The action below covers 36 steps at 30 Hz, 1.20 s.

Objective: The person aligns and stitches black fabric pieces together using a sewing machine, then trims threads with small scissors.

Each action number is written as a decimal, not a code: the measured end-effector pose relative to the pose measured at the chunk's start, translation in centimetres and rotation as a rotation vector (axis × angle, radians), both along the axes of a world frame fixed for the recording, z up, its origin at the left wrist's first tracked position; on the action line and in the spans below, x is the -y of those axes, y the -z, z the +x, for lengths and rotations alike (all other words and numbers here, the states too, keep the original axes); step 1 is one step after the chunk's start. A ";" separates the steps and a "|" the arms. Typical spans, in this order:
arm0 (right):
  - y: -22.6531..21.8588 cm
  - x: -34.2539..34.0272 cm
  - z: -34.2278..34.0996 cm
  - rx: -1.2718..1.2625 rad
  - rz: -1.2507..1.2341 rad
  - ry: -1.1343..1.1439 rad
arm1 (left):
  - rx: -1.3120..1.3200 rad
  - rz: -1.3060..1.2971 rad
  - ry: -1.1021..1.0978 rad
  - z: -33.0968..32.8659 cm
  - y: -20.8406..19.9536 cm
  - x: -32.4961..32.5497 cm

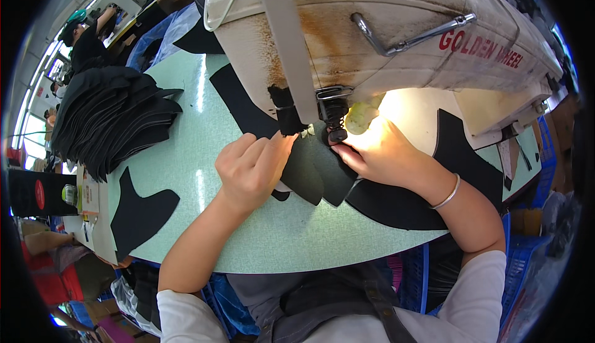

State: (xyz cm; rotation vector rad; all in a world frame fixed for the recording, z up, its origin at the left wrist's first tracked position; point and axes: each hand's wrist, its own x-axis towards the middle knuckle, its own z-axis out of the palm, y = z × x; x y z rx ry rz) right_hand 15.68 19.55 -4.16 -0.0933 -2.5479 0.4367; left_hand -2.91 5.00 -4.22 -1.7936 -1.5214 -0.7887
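Black cut fabric pieces (304, 172) lie under the needle area of a stained white sewing machine (334, 27). My left hand (251, 169) is closed, its curled fingertips at the left edge of these pieces beside the machine head. Across from it, my right hand (381, 154) grips their right side between thumb and fingers, partly hidden by the machine's spring-loaded post (335, 120). The needle and presser foot cannot be made out. One black piece (238, 98) stretches out behind my left hand. Another, larger black piece (403, 205) lies beneath my right forearm.
A thick stack of black cut pieces (118, 114) stands at the left of the pale green table (204, 244). A single black piece (141, 210) lies nearer me. Scissors-like tools (524, 156) rest at the far right. Blue crates (517, 250) stand below the edge. Another person (90, 42) works at the far left.
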 end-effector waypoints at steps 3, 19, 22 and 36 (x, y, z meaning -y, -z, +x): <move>-0.1 0.0 0.0 0.004 0.005 -0.003 | 0.006 0.004 0.005 0.0 0.0 0.0; 2.7 -0.4 -2.4 -0.157 -0.765 -0.002 | 0.019 0.000 -0.018 -0.1 0.6 -0.9; 3.2 -0.7 -3.4 -0.155 -0.829 0.002 | 0.063 -0.003 -0.006 0.0 0.5 -1.0; 0.2 -1.8 -2.9 0.226 -0.963 -0.113 | -0.153 -0.037 0.245 0.0 -0.3 -0.3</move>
